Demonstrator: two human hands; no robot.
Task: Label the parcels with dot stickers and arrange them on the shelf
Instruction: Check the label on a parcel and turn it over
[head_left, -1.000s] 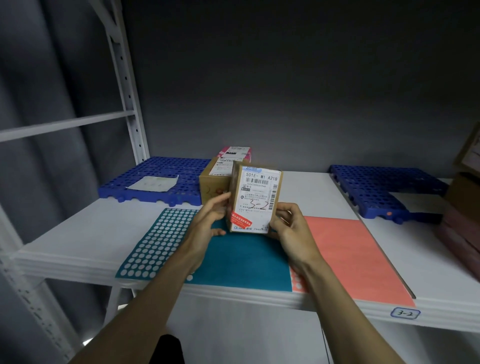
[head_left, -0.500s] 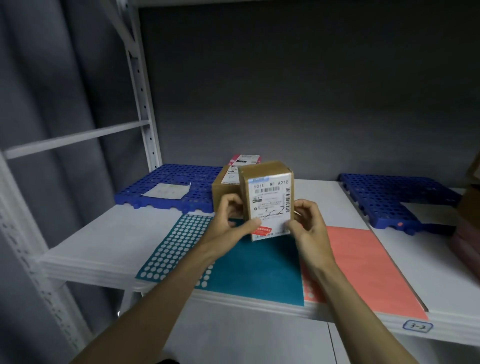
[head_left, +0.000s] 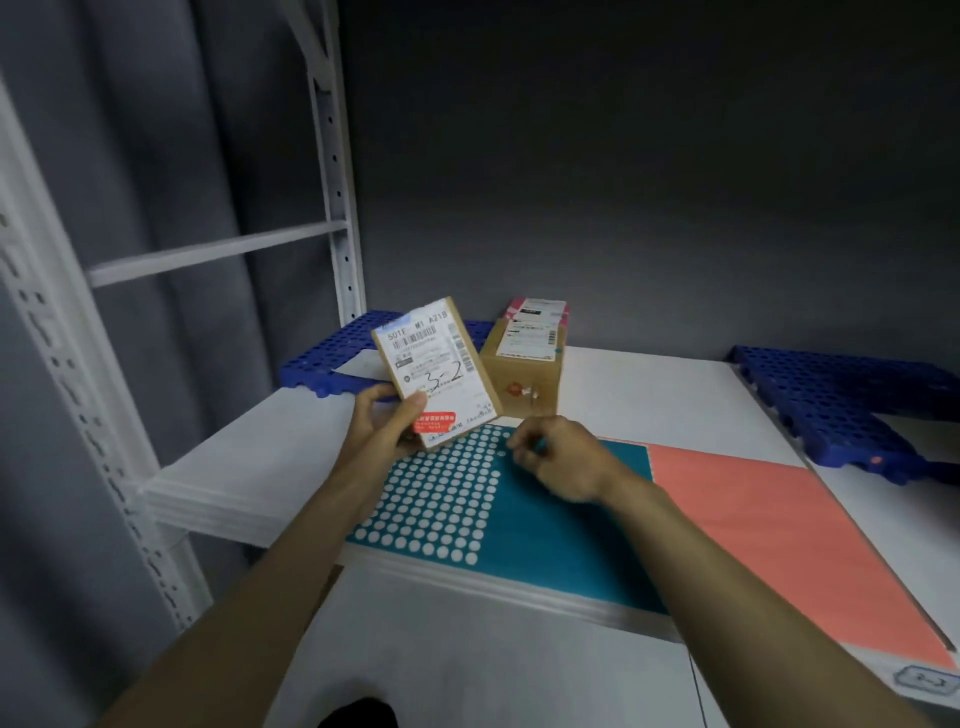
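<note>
White metal shelf (head_left: 649, 384) against a dark grey wall, lower centre to right of frame, upright post at upper left. Item held: small cardboard parcel (head_left: 436, 371), centre-left, tilted, address label with a handwritten "3-2" facing the camera; no dot sticker visible on the face shown, other faces hidden. Left hand (head_left: 387, 426) grasps it at its lower left corner, thumb on the label, fingers behind, holding it above the near-left part of the shelf. Right hand (head_left: 553, 457), centre of frame, is off the parcel, fingers curled with tips together just above the teal sticker sheet (head_left: 519, 499); a speck of teal shows at the fingertips, judged to be a sticker being peeled or just lifted, though blur prevents certainty. Sheet condition: left part a grid of white circles where dots are gone, right part solid teal, so a fair share appears used. Pink sheet (head_left: 769, 530) lies beside it at right, apparently whole. Items already on the shelf: brown box (head_left: 524, 382) behind the held parcel, with a small teal dot at the right edge of its top label, judged labelled; pink parcel (head_left: 537, 307) just behind it, sticker status not readable. Blue perforated trays at back left (head_left: 353, 340) and far right (head_left: 831, 395), the left one carrying a sheet of paper. Status, as judged: task in progress; the held parcel awaits its dot, then placement on the shelf; any further parcels are out of frame.
</note>
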